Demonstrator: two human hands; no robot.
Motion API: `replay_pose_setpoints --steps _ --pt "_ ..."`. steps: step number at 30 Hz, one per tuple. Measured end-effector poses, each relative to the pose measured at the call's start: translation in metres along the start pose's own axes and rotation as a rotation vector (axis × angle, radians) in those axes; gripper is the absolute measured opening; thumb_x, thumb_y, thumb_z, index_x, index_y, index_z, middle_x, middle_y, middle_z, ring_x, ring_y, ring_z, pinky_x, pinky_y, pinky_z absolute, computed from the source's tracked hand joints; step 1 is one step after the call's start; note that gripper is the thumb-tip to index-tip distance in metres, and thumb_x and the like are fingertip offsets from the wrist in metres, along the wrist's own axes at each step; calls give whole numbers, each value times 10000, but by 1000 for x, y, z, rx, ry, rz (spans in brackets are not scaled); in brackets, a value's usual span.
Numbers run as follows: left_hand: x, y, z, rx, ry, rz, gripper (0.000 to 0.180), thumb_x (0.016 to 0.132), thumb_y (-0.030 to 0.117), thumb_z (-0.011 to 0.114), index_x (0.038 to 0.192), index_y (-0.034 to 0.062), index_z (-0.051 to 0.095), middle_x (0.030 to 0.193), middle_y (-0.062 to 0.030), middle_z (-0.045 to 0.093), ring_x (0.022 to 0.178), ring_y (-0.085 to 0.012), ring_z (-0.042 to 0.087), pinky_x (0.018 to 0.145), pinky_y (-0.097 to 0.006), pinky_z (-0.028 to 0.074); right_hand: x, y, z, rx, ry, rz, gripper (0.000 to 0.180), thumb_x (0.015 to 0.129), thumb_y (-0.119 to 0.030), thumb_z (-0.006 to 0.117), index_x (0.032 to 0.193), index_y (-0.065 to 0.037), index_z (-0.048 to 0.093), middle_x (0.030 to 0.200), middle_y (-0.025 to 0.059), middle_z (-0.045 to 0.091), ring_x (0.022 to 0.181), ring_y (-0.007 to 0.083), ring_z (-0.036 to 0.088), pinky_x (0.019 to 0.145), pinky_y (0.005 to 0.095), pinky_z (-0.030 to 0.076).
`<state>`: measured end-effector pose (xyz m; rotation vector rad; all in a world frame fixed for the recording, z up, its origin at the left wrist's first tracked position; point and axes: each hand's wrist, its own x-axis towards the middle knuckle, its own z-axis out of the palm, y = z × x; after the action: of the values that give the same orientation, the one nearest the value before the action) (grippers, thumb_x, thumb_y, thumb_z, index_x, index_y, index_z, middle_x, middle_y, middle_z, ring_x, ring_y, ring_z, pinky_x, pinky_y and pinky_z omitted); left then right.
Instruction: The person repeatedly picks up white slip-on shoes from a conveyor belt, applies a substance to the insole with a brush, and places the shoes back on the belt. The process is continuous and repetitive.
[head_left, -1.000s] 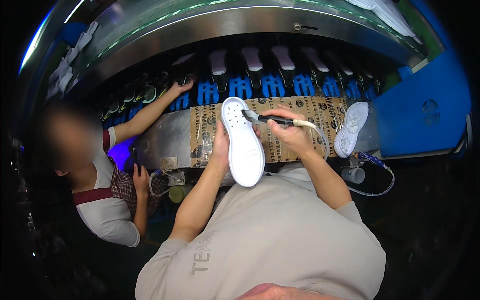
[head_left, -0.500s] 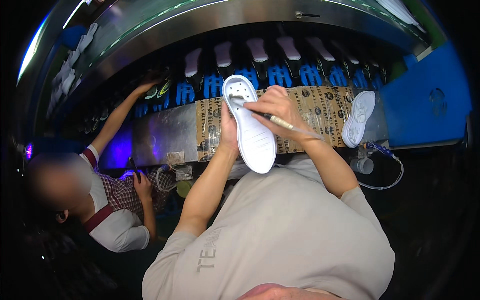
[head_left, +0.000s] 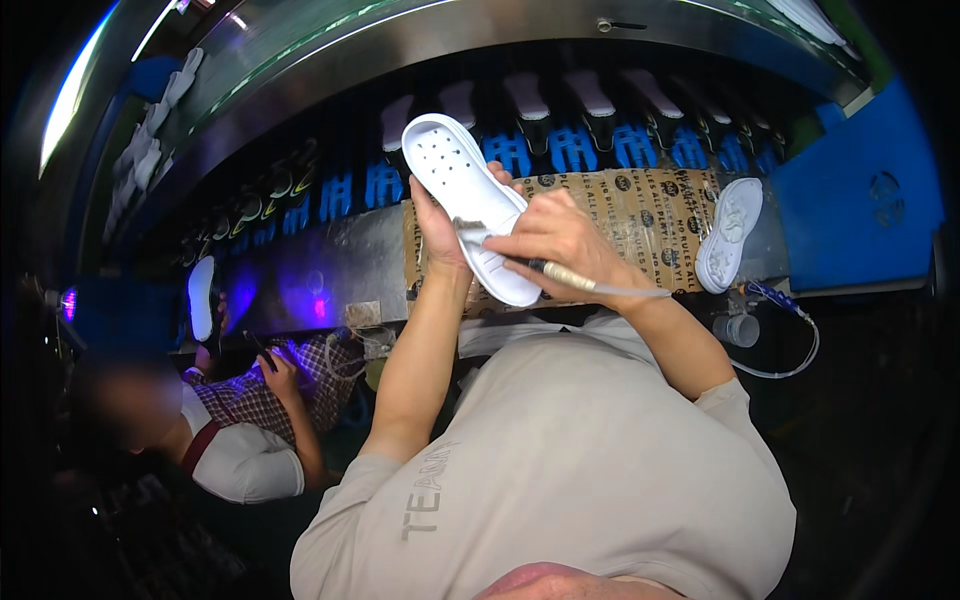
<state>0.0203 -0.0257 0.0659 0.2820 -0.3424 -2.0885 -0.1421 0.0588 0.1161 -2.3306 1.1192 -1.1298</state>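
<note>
Head view: what lies at the centre of the frame?

A white shoe sole [head_left: 460,190], held up above the front of the desk [head_left: 365,250] and slanting from upper left to lower right. It looks smooth and moulded, with a raised rim, small dark holes at its upper end and straight grooves lower down.

How do the hands hold things?

The left hand [head_left: 440,235] is curled round its edges, thumb side at left, fingertips at right. The right hand [head_left: 560,240] is closed on a thin brush [head_left: 570,278], bristles against the sole's middle.

And the surface?

Grey metal, partly covered by brown printed cardboard [head_left: 600,200] with a shiny, clear layer. A second white sole [head_left: 732,235], bumpy inside, lies at right, near a blue panel [head_left: 850,220].

The room?

Dim. Blue clamps [head_left: 575,150] line the upper frame beneath a curved steel edge [head_left: 500,50]; at lower left, a co-worker [head_left: 245,465] wears checked cloth.
</note>
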Motion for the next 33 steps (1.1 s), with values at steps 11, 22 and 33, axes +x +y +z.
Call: replay_pose_setpoints --steps 11,22,33 --pt "24 48 12 109 -265 -65 911 992 804 224 1406 58 541 1078 -206 672 976 -346 690 905 -533 586 -8 -6 -28 474 -247 -53 285 878 -184 798 1156 -125 796 867 35 719 839 197 604 792 360 428" --pt "35 51 63 1273 -137 -313 810 1043 691 410 1329 -15 687 1217 -245 710 1067 -303 727 875 -387 584 -12 -15 -27 -17 -248 -75 322 831 -106 818 1151 -123 786 825 46 648 772 226 592 778 361 462" --pt "44 36 76 2024 -298 -556 865 991 786 370 1339 74 716 1387 -248 650 1275 -396 636 1064 -445 476 -26 -1 -52 150 -227 24 359 810 -74 837 1157 -162 802 804 21 656 738 191 612 683 347 518"
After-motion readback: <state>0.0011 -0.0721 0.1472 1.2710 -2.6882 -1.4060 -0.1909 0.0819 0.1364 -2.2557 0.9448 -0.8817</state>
